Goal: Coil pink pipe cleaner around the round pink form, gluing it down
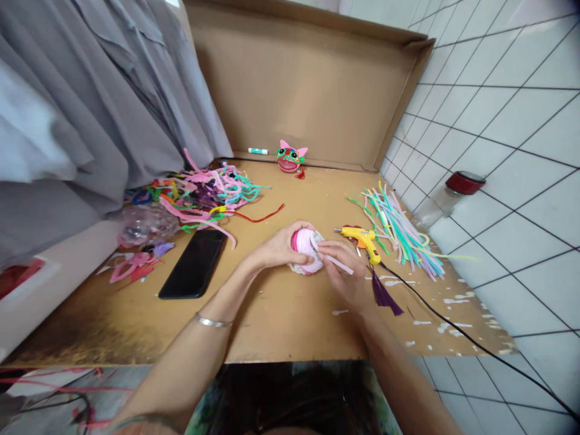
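Note:
Near the middle of the wooden table, my left hand is wrapped round the left side of a round pink and white craft piece. My right hand pinches a pale pink pipe cleaner at the right side of the piece, its loose end sticking out to the lower right. The fingers hide part of the piece. Just right of my right hand lies a yellow glue gun with a black cable.
On the wooden table are a black phone, tangled pipe cleaners, straight pipe cleaners, a purple tassel, a glue stick and a small pink animal head. A jar stands by the tiled wall.

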Demonstrator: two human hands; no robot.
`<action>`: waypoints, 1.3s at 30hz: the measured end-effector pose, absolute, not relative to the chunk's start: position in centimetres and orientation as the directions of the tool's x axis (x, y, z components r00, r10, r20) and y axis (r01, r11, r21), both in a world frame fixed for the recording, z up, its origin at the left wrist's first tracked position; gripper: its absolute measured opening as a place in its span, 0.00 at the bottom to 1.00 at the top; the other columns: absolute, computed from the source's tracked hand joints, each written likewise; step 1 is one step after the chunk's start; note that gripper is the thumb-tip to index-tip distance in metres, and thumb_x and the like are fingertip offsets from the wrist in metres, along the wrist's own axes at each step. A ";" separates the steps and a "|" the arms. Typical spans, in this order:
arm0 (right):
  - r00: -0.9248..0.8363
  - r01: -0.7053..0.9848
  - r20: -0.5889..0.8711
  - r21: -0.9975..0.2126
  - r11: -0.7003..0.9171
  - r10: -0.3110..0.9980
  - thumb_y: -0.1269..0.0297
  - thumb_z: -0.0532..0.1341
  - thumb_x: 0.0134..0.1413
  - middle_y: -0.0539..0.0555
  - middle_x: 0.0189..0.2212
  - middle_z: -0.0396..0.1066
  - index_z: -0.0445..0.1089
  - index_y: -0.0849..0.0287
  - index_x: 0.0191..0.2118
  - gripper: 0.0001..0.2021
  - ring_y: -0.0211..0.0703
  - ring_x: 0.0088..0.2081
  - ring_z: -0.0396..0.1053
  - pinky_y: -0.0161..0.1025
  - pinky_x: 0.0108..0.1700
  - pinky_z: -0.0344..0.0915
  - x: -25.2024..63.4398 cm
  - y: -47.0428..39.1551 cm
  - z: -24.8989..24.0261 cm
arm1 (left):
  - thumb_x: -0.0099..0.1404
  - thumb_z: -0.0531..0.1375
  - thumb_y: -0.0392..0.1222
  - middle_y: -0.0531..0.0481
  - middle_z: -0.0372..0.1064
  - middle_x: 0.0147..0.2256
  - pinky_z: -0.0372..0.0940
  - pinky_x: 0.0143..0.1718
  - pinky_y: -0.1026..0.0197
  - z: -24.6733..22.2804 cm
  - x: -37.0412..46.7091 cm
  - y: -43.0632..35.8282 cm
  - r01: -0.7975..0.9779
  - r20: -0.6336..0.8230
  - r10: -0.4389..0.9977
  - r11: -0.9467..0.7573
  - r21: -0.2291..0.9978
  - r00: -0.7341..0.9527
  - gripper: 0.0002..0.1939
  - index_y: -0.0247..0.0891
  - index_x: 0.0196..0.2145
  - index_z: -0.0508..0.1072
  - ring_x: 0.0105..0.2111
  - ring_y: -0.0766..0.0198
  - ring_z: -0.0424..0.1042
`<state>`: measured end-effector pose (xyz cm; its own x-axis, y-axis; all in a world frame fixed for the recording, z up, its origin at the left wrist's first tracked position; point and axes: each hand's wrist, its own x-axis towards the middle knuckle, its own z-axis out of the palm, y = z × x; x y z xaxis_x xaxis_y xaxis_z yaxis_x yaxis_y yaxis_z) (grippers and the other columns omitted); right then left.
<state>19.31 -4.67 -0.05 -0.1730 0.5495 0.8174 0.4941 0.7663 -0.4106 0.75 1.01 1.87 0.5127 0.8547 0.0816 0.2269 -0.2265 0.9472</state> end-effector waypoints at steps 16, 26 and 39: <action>-0.187 0.441 0.813 -0.431 0.787 0.551 0.73 0.57 0.59 0.56 0.37 0.78 0.73 0.55 0.39 0.09 0.44 0.42 0.76 0.45 0.44 0.74 19.3 -4.6 -0.6 | 0.45 0.69 0.40 0.49 0.67 0.42 0.65 0.44 0.58 1.5 0.5 1.2 0.237 0.063 0.837 -0.225 0.945 0.543 0.34 0.37 0.50 0.64 0.40 0.61 0.68; -0.196 0.442 0.816 -0.421 0.792 0.544 0.74 0.58 0.58 0.56 0.37 0.77 0.72 0.55 0.39 0.08 0.44 0.41 0.76 0.46 0.44 0.73 19.2 -4.5 -0.8 | 0.44 0.72 0.45 0.48 0.68 0.44 0.65 0.48 0.55 1.4 0.3 1.4 0.234 0.071 0.829 -0.237 0.943 0.554 0.36 0.37 0.50 0.64 0.43 0.59 0.68; -0.201 0.462 0.823 -0.399 0.792 0.531 0.74 0.58 0.58 0.56 0.37 0.78 0.72 0.55 0.38 0.08 0.44 0.41 0.76 0.46 0.43 0.73 19.2 -4.4 -0.9 | 0.49 0.70 0.50 0.47 0.67 0.44 0.65 0.45 0.58 1.4 0.2 1.4 0.211 0.058 0.791 -0.233 0.949 0.610 0.37 0.37 0.52 0.60 0.42 0.61 0.68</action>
